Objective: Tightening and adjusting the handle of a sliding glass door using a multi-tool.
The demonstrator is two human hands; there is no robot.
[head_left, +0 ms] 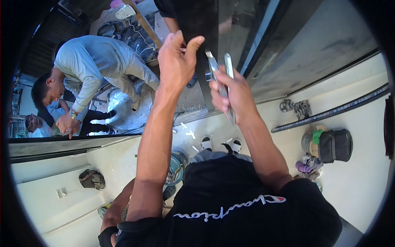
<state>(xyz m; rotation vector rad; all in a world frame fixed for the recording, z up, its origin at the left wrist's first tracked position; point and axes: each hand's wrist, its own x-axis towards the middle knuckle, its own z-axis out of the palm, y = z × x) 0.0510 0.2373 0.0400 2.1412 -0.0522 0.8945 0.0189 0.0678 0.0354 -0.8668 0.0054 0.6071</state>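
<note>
My left hand (177, 61) is raised beside a dark upright panel (201, 24). Its fingers are curled and the thumb sticks out; a small pale bit shows between them, too little to name. Just to the right, my right hand (235, 92) is closed around a silver metal tool (214, 66) with a flat, chisel-like tip pointing up toward the panel. A second silver bar (228, 64) with a rounded end rises from the same grip. Whether the two pieces are joined, I cannot tell.
Beyond the opening at left a person in grey (98, 57) bends over; another person (37, 123) is lower down. Someone's arm (117, 210) is close at my left. A teal bucket (177, 166) and white scraps (190, 134) are on the floor. At right are a black bag (335, 146) and a curved strip (333, 119).
</note>
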